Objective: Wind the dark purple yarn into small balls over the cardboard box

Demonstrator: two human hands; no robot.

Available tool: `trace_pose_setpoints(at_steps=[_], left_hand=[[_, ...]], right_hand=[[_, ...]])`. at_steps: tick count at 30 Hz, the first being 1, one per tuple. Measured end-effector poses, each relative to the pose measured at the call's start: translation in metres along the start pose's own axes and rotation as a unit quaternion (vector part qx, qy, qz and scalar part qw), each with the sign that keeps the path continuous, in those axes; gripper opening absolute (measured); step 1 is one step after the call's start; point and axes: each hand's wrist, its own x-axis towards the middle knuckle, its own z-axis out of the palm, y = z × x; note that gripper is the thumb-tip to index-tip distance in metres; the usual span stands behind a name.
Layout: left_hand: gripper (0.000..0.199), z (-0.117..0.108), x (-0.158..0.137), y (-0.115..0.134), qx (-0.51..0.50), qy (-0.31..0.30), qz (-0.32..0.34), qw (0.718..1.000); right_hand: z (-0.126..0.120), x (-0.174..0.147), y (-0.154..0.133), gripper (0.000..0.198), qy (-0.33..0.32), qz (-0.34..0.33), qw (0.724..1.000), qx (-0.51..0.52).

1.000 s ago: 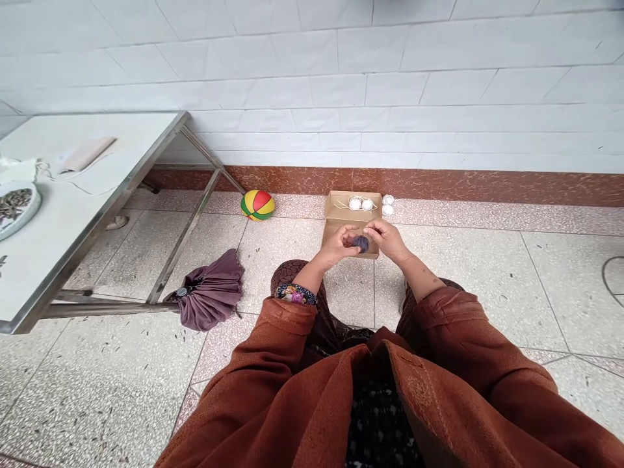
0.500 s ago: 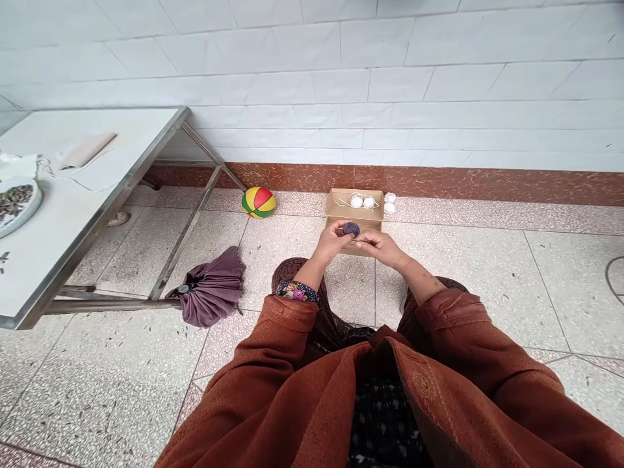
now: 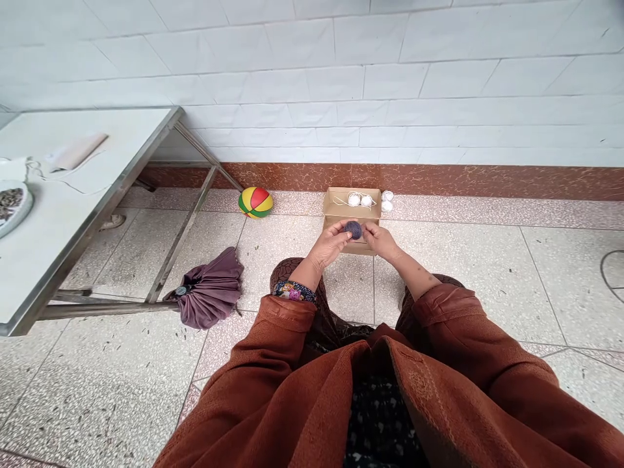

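Observation:
Between the fingertips of my left hand (image 3: 332, 246) is a small ball of dark grey-purple yarn (image 3: 353, 229). My right hand (image 3: 383, 242) is close against the ball's right side, thumb and fingers pinched together. Whether a strand of yarn runs into that pinch is too small to tell. Below both hands stands an open cardboard box (image 3: 351, 209) on the floor, partly covered by them. White yarn balls (image 3: 359, 200) with loose strands lie at its far part. More white balls (image 3: 387, 201) sit just right of the box, by the wall.
A metal-framed table (image 3: 124, 140) stands at the left, with a dish (image 3: 22, 218) at its edge. A folded purple umbrella (image 3: 212, 289) leans near its leg. A red, yellow and green ball (image 3: 256, 202) rests by the tiled wall (image 3: 292, 84).
My right hand has turned from lying with fingers extended under the yarn ball to a tighter pinch at its right side. The ball shows more fully in my left hand.

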Motion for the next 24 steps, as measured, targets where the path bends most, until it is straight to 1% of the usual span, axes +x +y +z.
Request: trace_pose_setpoints(at_steps=[2, 5, 6, 8, 10, 13, 14, 16, 18, 20, 24], left_hand=[[0.053, -0.001, 0.002, -0.001, -0.005, 0.032, 0.010, 0.999], [0.050, -0.002, 0.006, -0.004, 0.020, 0.081, 0.031, 0.996], [0.049, -0.003, 0.007, -0.005, 0.039, 0.091, 0.037, 0.994], [0.050, -0.002, 0.008, -0.008, 0.089, 0.096, 0.037, 0.991], [0.050, -0.001, 0.008, -0.010, 0.141, 0.083, 0.028, 0.986], [0.048, 0.000, 0.007, -0.013, 0.197, 0.035, 0.017, 0.980], [0.050, 0.000, 0.006, -0.014, 0.202, 0.013, 0.009, 0.979], [0.061, 0.000, 0.005, -0.015, 0.187, -0.028, -0.011, 0.982], [0.076, 0.000, 0.003, -0.014, 0.158, -0.053, -0.021, 0.986], [0.083, 0.000, 0.001, -0.012, 0.131, -0.061, -0.023, 0.989], [0.073, 0.003, -0.002, -0.004, 0.061, -0.056, -0.029, 0.996]], right_hand=[[0.003, -0.004, -0.002, 0.031, -0.032, -0.017, 0.999, -0.014], [0.003, -0.010, -0.009, 0.035, -0.088, -0.077, 0.993, -0.010], [0.001, -0.011, -0.012, 0.036, -0.100, -0.094, 0.991, 0.000], [-0.004, -0.013, -0.018, 0.039, -0.096, -0.114, 0.989, 0.026], [-0.010, -0.012, -0.021, 0.040, -0.065, -0.117, 0.990, 0.048], [-0.018, -0.007, -0.020, 0.042, 0.008, -0.100, 0.993, 0.054], [-0.019, -0.005, -0.019, 0.043, 0.031, -0.090, 0.994, 0.052], [-0.019, -0.001, -0.014, 0.044, 0.057, -0.070, 0.995, 0.046], [-0.017, 0.003, -0.009, 0.043, 0.061, -0.048, 0.996, 0.041], [-0.012, 0.004, -0.005, 0.042, 0.054, -0.025, 0.998, 0.037], [-0.004, 0.004, 0.001, 0.037, 0.021, -0.005, 0.999, 0.034]])
